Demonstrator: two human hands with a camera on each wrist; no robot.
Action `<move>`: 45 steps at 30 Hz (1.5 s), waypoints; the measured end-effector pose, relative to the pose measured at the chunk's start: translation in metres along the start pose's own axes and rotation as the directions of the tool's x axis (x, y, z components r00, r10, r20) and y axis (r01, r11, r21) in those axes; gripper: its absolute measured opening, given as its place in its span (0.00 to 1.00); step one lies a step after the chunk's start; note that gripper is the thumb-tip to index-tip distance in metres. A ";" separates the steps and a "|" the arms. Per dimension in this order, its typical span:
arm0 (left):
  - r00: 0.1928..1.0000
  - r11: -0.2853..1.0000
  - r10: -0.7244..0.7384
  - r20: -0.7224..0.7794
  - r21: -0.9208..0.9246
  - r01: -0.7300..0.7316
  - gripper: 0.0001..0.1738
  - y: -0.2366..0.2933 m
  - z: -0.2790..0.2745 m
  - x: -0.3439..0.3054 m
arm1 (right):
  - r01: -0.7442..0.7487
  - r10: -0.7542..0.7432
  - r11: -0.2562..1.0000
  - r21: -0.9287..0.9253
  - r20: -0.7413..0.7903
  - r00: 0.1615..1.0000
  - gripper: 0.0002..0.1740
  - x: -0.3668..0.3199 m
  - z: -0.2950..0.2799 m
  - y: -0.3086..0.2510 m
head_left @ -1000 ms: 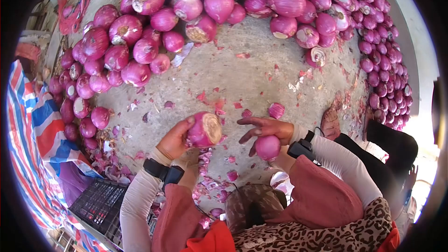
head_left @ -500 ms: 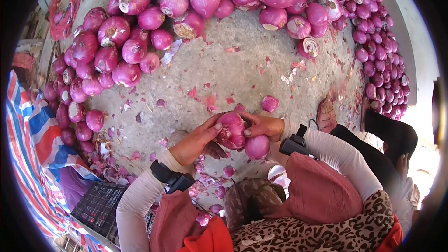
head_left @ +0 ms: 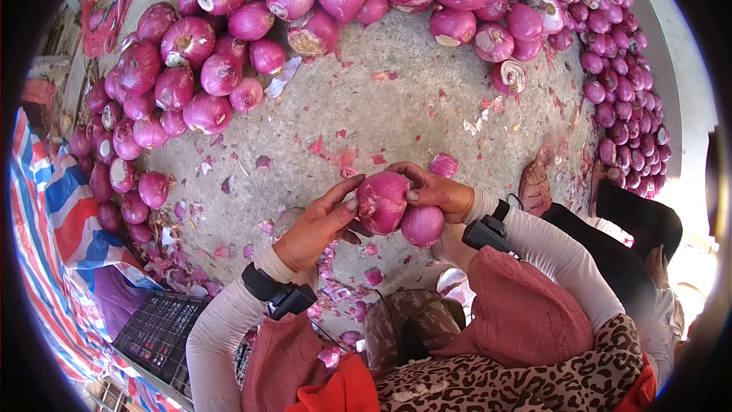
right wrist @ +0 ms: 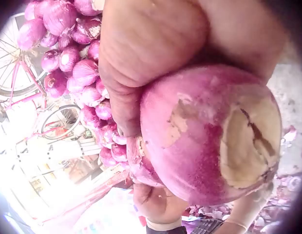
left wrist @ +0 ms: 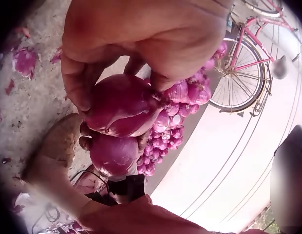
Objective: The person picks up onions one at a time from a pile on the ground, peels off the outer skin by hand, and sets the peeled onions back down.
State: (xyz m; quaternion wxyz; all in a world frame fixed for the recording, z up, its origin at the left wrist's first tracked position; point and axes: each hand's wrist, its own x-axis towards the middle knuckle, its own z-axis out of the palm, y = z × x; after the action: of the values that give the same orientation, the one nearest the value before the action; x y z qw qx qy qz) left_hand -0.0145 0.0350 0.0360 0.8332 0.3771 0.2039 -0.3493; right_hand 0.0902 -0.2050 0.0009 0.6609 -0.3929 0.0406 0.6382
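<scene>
Two red onions sit side by side between the hands in the head view. My left hand (head_left: 314, 230) grips the larger onion (head_left: 382, 202) from the left, thumb on its near side. My right hand (head_left: 444, 196) pinches that onion's right side with thumb and fingers while the second onion (head_left: 422, 226) rests in its palm. In the left wrist view the larger onion (left wrist: 124, 105) lies under the left fingers, the other onion (left wrist: 113, 155) just below it. The palm onion (right wrist: 209, 134) fills the right wrist view, showing a pale, cracked cut end.
Piled onions (head_left: 221, 74) curve from the left across the back to the right (head_left: 625, 99). Loose skins and a small onion piece (head_left: 443, 165) lie on the concrete floor (head_left: 366, 118). A black crate (head_left: 160, 336) and striped sheet (head_left: 72, 214) are at left; another person's foot (head_left: 535, 187) is at right.
Over the last second the hands came together, and the right fingers closed on the left hand's onion. Since half a second ago that onion has turned slightly and both hands have shifted a little upward in the head view.
</scene>
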 end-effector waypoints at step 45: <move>0.908 0.831 0.415 0.065 0.380 -0.407 0.43 0.013 0.017 -0.014 | 0.297 -0.391 0.385 -0.874 0.137 0.910 0.49 -0.008 0.055 -0.047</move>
State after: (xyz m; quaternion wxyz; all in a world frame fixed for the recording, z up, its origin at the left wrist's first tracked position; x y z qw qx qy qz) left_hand -0.0133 0.0343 0.0618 0.7961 0.5715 0.0541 -0.1915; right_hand 0.1057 -0.1745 0.0650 0.4775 -0.7038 -0.3457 0.3965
